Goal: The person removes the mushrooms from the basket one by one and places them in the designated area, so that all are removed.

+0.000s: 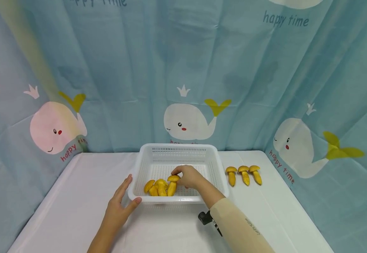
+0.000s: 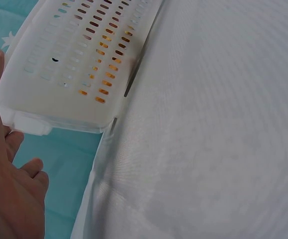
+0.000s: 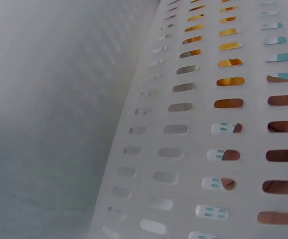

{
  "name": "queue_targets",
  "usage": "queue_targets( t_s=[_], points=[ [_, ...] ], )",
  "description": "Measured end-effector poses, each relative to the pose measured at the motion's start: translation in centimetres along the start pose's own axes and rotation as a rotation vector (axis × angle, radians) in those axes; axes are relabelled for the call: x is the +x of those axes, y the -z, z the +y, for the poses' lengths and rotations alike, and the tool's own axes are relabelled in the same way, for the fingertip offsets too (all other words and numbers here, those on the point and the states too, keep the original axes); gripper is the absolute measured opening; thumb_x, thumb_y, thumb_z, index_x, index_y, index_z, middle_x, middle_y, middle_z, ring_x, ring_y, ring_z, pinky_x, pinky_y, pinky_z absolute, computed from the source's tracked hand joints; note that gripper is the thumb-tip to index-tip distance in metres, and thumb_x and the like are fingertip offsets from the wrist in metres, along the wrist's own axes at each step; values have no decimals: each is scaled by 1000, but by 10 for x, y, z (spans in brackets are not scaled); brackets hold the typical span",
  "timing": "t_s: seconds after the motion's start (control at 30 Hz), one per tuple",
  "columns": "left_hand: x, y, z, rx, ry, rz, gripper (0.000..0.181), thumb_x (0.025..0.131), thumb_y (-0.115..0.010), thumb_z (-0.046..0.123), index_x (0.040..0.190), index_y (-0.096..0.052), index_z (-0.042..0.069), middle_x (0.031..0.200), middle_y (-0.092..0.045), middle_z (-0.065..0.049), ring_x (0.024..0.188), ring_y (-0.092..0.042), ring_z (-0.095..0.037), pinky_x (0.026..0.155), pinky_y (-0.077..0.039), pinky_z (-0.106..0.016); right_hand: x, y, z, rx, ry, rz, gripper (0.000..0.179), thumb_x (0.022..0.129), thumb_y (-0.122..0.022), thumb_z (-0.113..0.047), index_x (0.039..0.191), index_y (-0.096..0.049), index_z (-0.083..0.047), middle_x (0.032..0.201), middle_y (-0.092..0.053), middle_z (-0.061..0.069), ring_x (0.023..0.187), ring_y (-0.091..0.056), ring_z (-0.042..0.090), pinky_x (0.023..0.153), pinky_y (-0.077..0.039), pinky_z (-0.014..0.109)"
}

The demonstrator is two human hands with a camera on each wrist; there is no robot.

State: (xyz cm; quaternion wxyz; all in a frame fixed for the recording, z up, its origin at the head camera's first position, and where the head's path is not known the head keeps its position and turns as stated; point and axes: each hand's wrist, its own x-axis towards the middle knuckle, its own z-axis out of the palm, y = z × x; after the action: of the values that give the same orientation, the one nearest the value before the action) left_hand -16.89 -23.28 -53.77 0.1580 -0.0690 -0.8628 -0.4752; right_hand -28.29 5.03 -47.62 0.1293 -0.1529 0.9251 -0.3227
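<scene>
Mushroom (image 1: 172,188) in basket (image 1: 177,200), right hand (image 1: 189,176) clamped on its cap (image 1: 173,178), left hand (image 1: 118,207) spread at rim (image 1: 132,192)

Head view looks down, wrist views closely sideways, sharing the basket (image 1: 177,200).

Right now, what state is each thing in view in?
White basket: upright, open-topped
Tablecloth: spread out, lightly creased
Mushrooms in the basket: three, grouped front left
Mushrooms on the tablecloth: three, lying in a row, caps pointing away
Left hand: fingers extended, at the basket's left front corner
Right hand: at the basket's rightmost mushroom, grip unclear
Curtain: hanging, wrinkled
</scene>
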Motion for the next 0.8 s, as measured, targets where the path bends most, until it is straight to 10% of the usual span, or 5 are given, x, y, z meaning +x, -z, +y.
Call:
queue_targets(
  t_s=[0.17,0.37,0.6,0.8],
  points=[
    [0,0,-1,0,-3,2,87,89,-82,28,161,-33,34,167,-31,4,153,-29,-40,113,-31,-73,-1,1,-2,37,3,31,32,89,-77,-10,119,-74,-23,129,-68,-1,67,-61,19,58,-59,32],
    [2,0,-1,-13,-10,5,87,89,-82,27,161,-34,33,167,-30,6,153,-29,-39,115,-31,-71,-5,6,-6,31,95,103,31,91,-74,-13,121,-74,-21,126,-70,-3,108,-65,21,92,-57,36],
    [2,-1,-2,-15,-14,13,87,88,-82,24,161,-34,33,167,-30,5,152,-29,-42,113,-31,-73,-10,11,-8,75,166,121,34,93,-70,-13,125,-72,-25,130,-68,-3,58,-51,14,55,-53,29],
    [1,0,-2,-17,-4,5,87,89,-82,25,161,-34,33,167,-30,1,152,-29,-42,113,-31,-73,-19,17,-9,150,202,138,36,93,-70,-13,125,-72,-29,126,-69,-8,52,-47,10,51,-53,26]
  ],
)
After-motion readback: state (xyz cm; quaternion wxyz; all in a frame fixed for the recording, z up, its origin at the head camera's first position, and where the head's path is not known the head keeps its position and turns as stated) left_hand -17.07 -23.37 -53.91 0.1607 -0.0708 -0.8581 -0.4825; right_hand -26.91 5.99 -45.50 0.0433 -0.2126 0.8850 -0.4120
